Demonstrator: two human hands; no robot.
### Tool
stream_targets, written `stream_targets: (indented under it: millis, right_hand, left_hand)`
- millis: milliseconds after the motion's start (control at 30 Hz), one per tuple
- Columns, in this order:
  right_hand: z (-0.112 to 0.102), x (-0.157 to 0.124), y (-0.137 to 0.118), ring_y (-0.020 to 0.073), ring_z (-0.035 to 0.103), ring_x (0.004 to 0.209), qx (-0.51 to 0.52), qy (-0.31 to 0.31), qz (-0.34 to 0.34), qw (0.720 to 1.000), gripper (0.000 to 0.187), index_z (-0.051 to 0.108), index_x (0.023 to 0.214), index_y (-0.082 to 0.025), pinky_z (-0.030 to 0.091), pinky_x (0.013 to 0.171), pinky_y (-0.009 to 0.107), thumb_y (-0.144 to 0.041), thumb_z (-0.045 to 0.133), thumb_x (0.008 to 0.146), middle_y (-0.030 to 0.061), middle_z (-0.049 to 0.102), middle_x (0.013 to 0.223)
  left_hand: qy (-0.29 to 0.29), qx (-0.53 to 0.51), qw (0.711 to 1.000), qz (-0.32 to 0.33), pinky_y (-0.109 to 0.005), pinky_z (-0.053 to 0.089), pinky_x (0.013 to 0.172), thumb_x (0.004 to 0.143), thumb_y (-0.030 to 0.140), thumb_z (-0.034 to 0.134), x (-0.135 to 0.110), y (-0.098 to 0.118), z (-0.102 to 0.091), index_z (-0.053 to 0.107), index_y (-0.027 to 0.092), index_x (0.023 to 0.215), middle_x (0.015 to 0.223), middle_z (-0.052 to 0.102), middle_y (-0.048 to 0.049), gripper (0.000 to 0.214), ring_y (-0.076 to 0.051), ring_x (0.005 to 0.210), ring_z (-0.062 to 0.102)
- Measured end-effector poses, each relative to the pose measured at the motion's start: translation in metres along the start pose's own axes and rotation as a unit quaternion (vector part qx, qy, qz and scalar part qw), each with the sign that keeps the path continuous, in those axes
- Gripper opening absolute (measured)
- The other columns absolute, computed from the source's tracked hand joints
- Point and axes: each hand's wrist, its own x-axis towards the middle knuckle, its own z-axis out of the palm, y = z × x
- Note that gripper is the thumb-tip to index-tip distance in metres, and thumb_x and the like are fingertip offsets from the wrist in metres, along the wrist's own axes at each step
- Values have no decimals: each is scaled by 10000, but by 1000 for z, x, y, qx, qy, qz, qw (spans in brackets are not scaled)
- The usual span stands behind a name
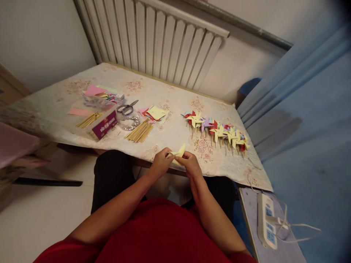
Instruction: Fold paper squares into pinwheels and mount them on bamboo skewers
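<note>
My left hand point(161, 160) and my right hand point(189, 163) meet at the table's near edge, both pinched on a small piece of pale yellow paper point(179, 151) that is folded up between the fingers. Beyond the hands, to the right, lies a row of finished paper pinwheels on sticks point(218, 132) in yellow, red, purple and blue. A loose bundle of wooden sticks point(139, 132) lies to the left of my hands, and a stack of coloured paper squares point(155, 113) sits behind it.
Scissors point(127, 107), a clear tub point(128, 122), a purple box point(104, 125) with more sticks and pink paper sheets point(94, 90) lie on the floral tablecloth point(170, 95). A radiator point(161, 40) stands behind. A blue curtain point(307, 109) hangs right; a power strip point(266, 220) lies lower right.
</note>
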Motion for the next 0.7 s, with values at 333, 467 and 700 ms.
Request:
stream_targets:
  millis: [333,467,700]
  right_hand:
    - [-1,2,3,135,550,620,16,-22,2,1000,308,715,840,-162,391,590,247,-358,765,608,-1,681,728]
    - [1,1,2,136,556,617,54,-31,18,998,293,715,832,-166,397,597,249,-318,772,588,-1,687,734]
    - [2,0,-1,130,557,610,73,-36,26,996,275,718,821,-162,392,597,244,-280,771,577,-9,683,706]
  left_hand:
    - [-7,9,1000,7,-228,314,551,756,276,514,-1,-1,-1,530,179,736,611,454,46,100,-114,599,405]
    - [-3,29,1000,12,-231,314,552,753,272,509,-1,-2,-2,528,180,728,605,451,46,97,-115,595,403]
    - [-2,43,999,19,-237,322,567,752,272,494,-3,0,-3,537,180,730,609,459,43,104,-119,606,413]
